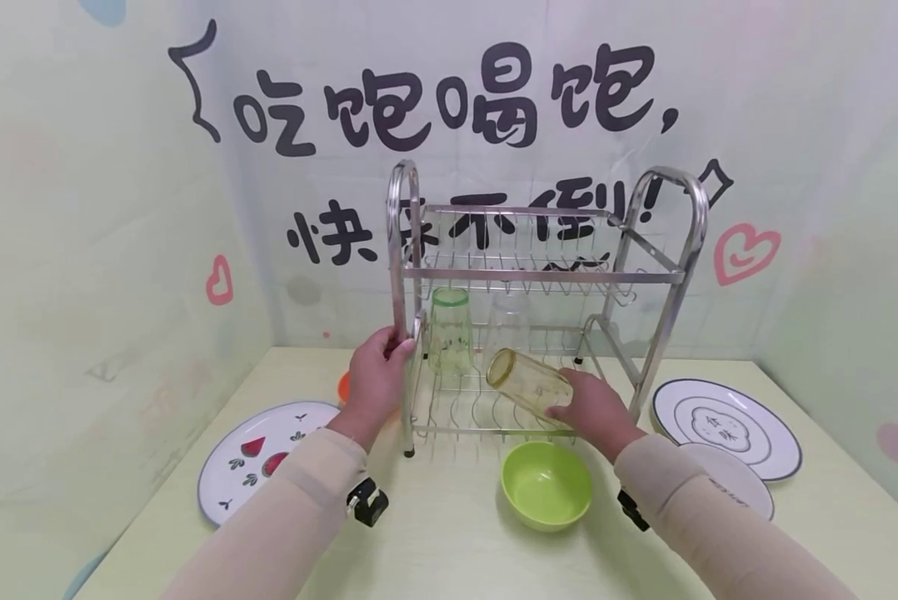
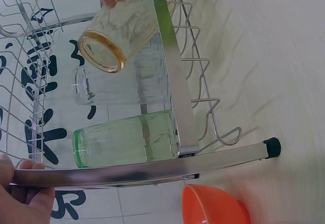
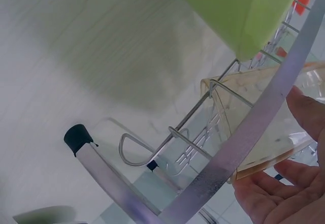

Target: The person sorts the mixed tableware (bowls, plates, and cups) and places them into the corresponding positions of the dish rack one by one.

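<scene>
In the head view my right hand (image 1: pixel 595 410) grips an amber glass (image 1: pixel 531 383), tilted with its ringed end toward the upper left, at the lower tier of a two-tier metal dish rack (image 1: pixel 542 275). My left hand (image 1: pixel 377 375) holds the rack's left upright, its fingers curled round the bar in the left wrist view. Within the lower tier stand a green glass (image 1: pixel 451 333) and, beside it, a clear glass (image 1: pixel 507 321). The right wrist view shows thumb and fingers on either side of the amber glass (image 3: pixel 269 117), partly behind the rack's front bar.
A lime-green bowl (image 1: pixel 546 492) sits before the rack. To the left lie a watermelon-patterned plate (image 1: pixel 220 467) and an orange bowl (image 2: pixel 213 206), mostly hidden behind my left hand in the head view. Two overlapping plates, one large (image 1: pixel 775 442) and one smaller (image 1: pixel 734 475), lie at the right.
</scene>
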### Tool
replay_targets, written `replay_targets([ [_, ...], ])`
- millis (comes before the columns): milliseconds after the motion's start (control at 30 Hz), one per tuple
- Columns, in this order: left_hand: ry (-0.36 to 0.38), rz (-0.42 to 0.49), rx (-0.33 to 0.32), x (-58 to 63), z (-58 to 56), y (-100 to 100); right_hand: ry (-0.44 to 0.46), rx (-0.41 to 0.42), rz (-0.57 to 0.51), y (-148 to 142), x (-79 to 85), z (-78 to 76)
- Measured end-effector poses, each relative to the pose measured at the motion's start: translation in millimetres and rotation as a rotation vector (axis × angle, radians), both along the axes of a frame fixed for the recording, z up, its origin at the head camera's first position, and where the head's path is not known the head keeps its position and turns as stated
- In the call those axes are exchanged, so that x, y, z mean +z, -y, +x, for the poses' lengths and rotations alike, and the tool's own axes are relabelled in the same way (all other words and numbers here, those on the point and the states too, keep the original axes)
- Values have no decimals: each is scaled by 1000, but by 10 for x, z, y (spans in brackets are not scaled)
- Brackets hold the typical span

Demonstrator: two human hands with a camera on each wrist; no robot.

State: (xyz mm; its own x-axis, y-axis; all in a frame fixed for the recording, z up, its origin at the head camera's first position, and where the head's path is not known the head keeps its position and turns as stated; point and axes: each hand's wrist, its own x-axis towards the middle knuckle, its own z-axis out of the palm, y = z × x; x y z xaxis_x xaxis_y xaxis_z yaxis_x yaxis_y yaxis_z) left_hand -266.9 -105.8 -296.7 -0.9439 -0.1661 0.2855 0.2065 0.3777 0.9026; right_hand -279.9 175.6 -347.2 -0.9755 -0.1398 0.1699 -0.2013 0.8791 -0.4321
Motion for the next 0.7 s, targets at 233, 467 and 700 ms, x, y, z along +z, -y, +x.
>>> replay_targets([
  [233, -7, -18, -1, -10, 14, 2, -22, -6, 46, 61, -31, 6],
  [467, -4, -18, 6, -20, 1, 0, -34, -31, 130, 99, -60, -11],
  [700, -14, -12, 14, -18, -5, -3, -53, -19, 121, 77, -56, -20],
])
